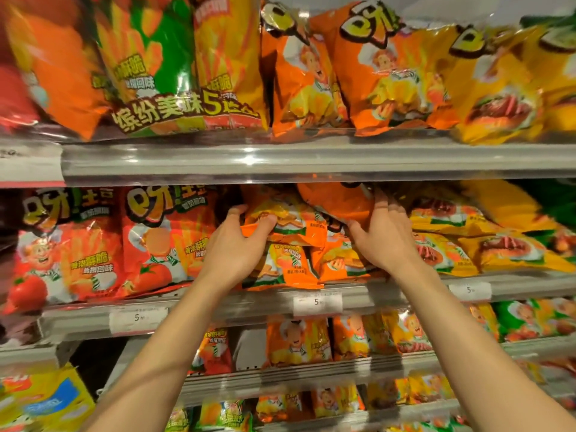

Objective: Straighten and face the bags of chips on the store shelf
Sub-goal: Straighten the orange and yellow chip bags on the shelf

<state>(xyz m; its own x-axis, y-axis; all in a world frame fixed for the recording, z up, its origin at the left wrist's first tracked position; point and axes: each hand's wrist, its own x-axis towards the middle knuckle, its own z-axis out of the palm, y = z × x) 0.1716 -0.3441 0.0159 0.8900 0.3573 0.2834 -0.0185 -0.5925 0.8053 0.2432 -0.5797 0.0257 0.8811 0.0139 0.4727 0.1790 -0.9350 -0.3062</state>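
Gripping a slumped orange chip bag (277, 224) on the middle shelf (218, 307), the left hand (237, 244) has thumb and fingers curled round its left edge, while the right hand (381, 235) clasps a second orange bag (338, 202) lying tilted at about 1 o'clock from the first, just under the upper shelf (311, 160). To do this step well, each bag should probably be lifted clear, turned upright with its printed face outward, and seated at the shelf lip without crushing the contents. Both bags are glossy, crinkled orange foil with yellow and green print; they lie heaped on further orange bags (290, 263) rather than standing. At 9 o'clock, red tomato bags (93, 244) stand upright and faced; at 3 o'clock, yellow bags (483, 241) lean back in disorder.
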